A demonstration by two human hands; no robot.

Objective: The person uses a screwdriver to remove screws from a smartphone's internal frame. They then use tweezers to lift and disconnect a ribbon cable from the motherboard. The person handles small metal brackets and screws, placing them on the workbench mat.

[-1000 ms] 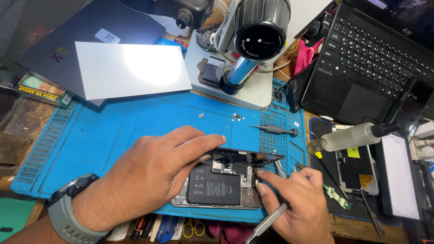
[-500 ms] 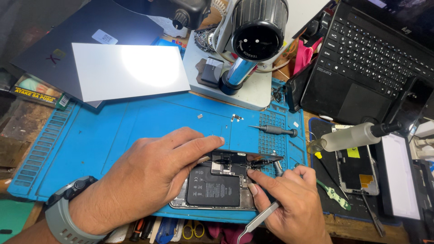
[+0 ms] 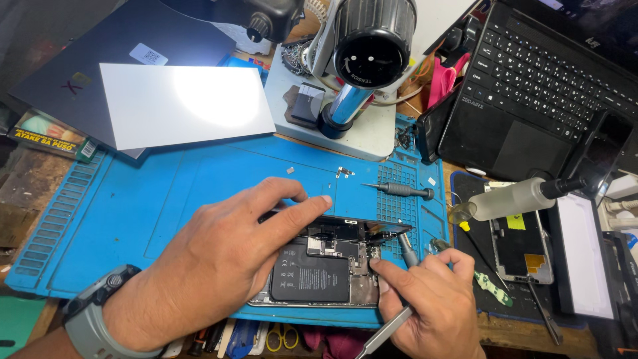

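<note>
A: Item one?
B: One opened smartphone, back cover off, battery and boards exposed, lying at the near edge of the blue repair mat on the bench.

A: Hands?
B: Two. Left hand pressed flat over the phone's left side, forefinger stretched along its top edge, apparently to steady it; its grip is around nothing. Right hand with its grip clenched on one metal tool, tip down at the phone's right edge beside the board.

A: Loose tools?
B: One screwdriver lying on the mat's ribbed section, within reach. A few tiny metal parts just beyond.

A: Outward?
B: One microscope behind the mat; one laptop far right; one white bottle lying tipped; one second phone shell on a dark pad.
</note>
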